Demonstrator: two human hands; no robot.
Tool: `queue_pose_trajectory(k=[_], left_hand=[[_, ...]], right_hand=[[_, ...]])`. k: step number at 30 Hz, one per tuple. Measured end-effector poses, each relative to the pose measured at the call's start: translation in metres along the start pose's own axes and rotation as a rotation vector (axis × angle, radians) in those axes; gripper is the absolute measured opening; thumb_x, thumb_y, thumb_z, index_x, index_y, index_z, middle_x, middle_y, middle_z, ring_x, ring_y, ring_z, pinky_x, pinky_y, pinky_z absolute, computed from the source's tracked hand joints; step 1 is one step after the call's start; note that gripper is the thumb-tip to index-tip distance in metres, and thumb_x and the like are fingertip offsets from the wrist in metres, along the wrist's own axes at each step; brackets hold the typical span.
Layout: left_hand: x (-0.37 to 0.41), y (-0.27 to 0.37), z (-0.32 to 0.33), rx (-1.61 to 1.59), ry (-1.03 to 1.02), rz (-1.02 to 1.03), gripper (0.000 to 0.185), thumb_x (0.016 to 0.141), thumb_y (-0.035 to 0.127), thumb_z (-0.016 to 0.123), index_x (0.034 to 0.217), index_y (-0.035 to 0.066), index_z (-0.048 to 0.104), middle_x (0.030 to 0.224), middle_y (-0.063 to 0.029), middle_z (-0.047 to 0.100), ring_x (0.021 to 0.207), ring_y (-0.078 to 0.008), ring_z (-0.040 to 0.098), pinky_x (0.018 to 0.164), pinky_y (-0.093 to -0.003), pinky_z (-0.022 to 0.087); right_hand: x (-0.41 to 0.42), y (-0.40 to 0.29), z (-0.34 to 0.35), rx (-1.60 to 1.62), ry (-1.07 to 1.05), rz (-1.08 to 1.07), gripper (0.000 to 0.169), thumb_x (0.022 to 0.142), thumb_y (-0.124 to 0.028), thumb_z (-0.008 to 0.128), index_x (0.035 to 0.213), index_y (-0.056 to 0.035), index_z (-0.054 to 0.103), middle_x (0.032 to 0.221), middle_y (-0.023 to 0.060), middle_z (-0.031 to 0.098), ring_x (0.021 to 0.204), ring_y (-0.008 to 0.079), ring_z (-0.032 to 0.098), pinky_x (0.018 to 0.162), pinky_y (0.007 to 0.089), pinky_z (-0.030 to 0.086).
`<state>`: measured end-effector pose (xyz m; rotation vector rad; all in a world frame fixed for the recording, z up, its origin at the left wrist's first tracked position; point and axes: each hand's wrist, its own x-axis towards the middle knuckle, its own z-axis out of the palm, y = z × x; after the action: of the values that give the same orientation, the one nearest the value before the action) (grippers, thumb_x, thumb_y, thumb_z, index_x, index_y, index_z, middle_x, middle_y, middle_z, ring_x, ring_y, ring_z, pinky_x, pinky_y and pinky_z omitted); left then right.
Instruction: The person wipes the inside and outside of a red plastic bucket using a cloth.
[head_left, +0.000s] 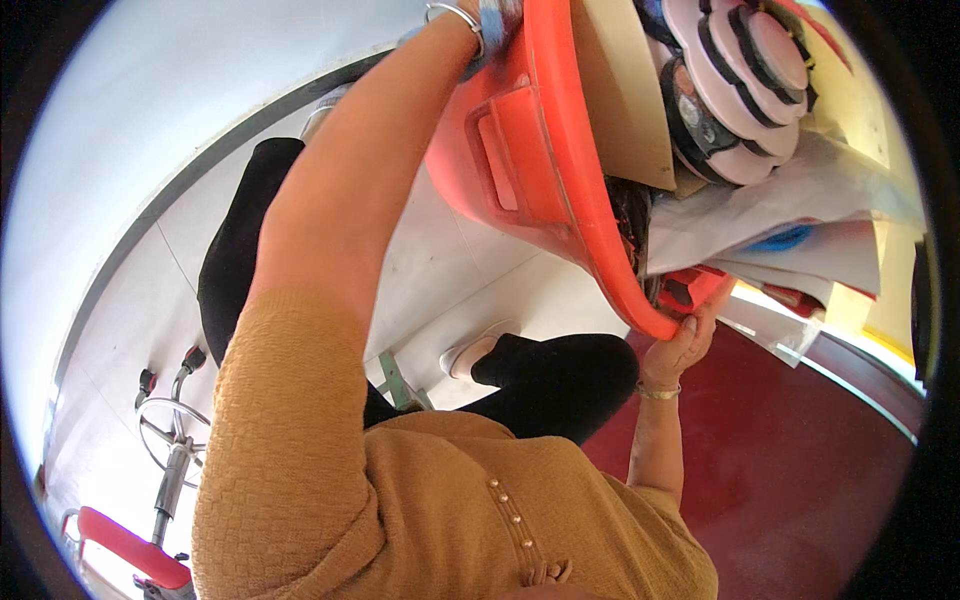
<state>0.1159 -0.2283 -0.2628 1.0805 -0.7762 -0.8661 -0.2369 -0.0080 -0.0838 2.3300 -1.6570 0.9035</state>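
Observation:
A large red plastic tub (559, 150) is tilted on its side before me, its open side facing right. My right hand (681, 346) grips its lower rim. At the top edge, my left hand (474, 9) is partly cut off beside the tub's upper part, near a blue and white cloth (493, 34); its fingers are hidden. Against the tub's opening stand a tan cardboard sheet (626, 97), a stack of pale pink and black scalloped pieces (739, 90) and crumpled whitish plastic sheeting (757, 199). A smaller red object (694, 289) shows near my right hand.
A dark red surface (780, 465) lies at the right. My black-clad legs are spread over pale floor tiles (427, 247), with a green stool leg (397, 382) between them. A wheeled stool with a red part (131, 544) stands at lower left. A white surface (150, 90) curves along the left.

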Motion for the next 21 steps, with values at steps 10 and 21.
queue_pose_trajectory(k=[10, 21], left_hand=[[-0.104, -0.181, -0.032, 0.049, 0.189, -0.392, 0.055, 0.095, 0.034, 0.049, 0.135, -0.004, 0.046, 0.125, -0.028, 0.058, 0.113, -0.0389, 0.058, 0.097, -0.0476, 0.046], [-0.225, -0.126, 0.043, -0.028, 0.384, -0.575, 0.054, 0.094, 0.033, 0.051, 0.133, -0.004, 0.047, 0.124, -0.0271, 0.058, 0.111, -0.0384, 0.059, 0.095, -0.048, 0.048]], right_hand=[[-0.015, 0.012, 0.002, 0.042, 0.018, 0.104, 0.035, 0.098, -0.026, 0.042, 0.113, 0.0016, 0.058, 0.114, 0.0173, 0.059, 0.103, 0.0321, 0.055, 0.099, 0.043, 0.04], [-0.014, 0.023, 0.004, 0.093, 0.023, 0.13, 0.046, 0.1, -0.037, 0.037, 0.099, 0.0028, 0.061, 0.116, 0.0227, 0.06, 0.106, 0.0328, 0.057, 0.093, 0.0438, 0.041]])
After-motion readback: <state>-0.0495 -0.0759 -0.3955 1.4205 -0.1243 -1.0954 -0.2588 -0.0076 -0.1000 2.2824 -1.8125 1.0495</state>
